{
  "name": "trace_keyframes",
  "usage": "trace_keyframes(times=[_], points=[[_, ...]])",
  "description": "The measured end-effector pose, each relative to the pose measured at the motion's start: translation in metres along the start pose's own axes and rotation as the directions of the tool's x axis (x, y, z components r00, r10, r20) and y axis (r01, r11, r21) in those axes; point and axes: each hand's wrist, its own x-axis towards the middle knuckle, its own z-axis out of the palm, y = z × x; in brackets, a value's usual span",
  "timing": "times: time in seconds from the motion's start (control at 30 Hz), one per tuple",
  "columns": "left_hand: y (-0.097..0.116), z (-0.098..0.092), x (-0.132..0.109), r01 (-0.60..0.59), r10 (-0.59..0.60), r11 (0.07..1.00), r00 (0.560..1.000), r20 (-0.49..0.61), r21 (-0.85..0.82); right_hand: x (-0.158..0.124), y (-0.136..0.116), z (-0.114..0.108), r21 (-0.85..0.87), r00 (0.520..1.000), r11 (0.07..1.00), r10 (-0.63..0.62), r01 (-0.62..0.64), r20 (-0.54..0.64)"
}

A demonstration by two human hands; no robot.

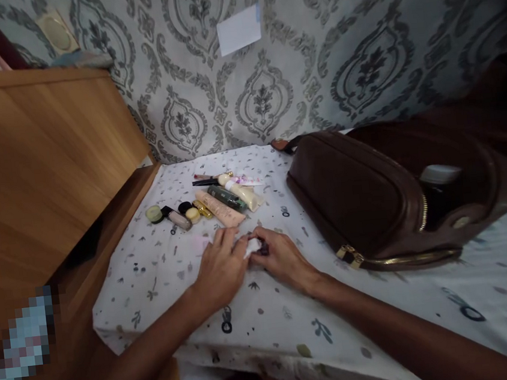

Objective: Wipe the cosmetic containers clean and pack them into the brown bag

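Note:
My left hand (pixel 222 270) and my right hand (pixel 284 260) meet just above the cloth, fingertips close together. Between them is a crumpled white piece (pixel 253 247), like tissue, pinched in my left fingers. The fingers of my right hand are closed around a small dark item (pixel 264 248), mostly hidden, so its kind does not show. Beyond my hands lie a pink tube (pixel 220 208), a dark green tube (pixel 227 198) and a cream tube (pixel 244 194). To their left are a gold tube (pixel 202 209), a small bottle with a black cap (pixel 177 218) and a round green-lidded jar (pixel 153 214).
A large brown bag (pixel 349 198) with gold zips lies open at the right. Slim pencils (pixel 207 182) lie at the back of the pile. Wooden furniture (pixel 51 163) borders the left. Patterned wallpaper (pixel 314 81) rises behind the printed white cloth (pixel 167 320).

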Motion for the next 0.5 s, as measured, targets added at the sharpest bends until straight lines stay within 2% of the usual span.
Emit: trace_keyframes(times=[0.07, 0.17, 0.27, 0.33, 0.5], points=[[-0.014, -0.003, -0.003, 0.039, -0.039, 0.999, 0.999, -0.007, 0.021, 0.0, 0.0, 0.0, 0.013, 1.0, 1.0, -0.011, 0.01, 0.006], [-0.049, -0.012, -0.013, 0.121, -0.12, 0.992, 0.993, -0.022, 0.033, -0.001, 0.001, -0.001, 0.018, 1.0, 1.0, -0.009, 0.008, 0.018], [-0.076, -0.02, -0.026, 0.181, -0.181, 0.983, 0.983, -0.004, -0.028, -0.001, 0.003, 0.0, 0.019, 0.999, 0.999, -0.028, 0.027, 0.027], [-0.084, -0.021, -0.031, 0.199, -0.196, 0.975, 0.98, 0.038, -0.101, -0.001, 0.005, 0.0, 0.028, 0.998, 0.999, -0.041, 0.04, 0.042], [-0.088, -0.022, -0.038, 0.236, -0.216, 0.933, 0.971, 0.102, -0.271, 0.0, 0.004, -0.004, 0.107, 0.988, 0.993, -0.068, 0.053, 0.142]])
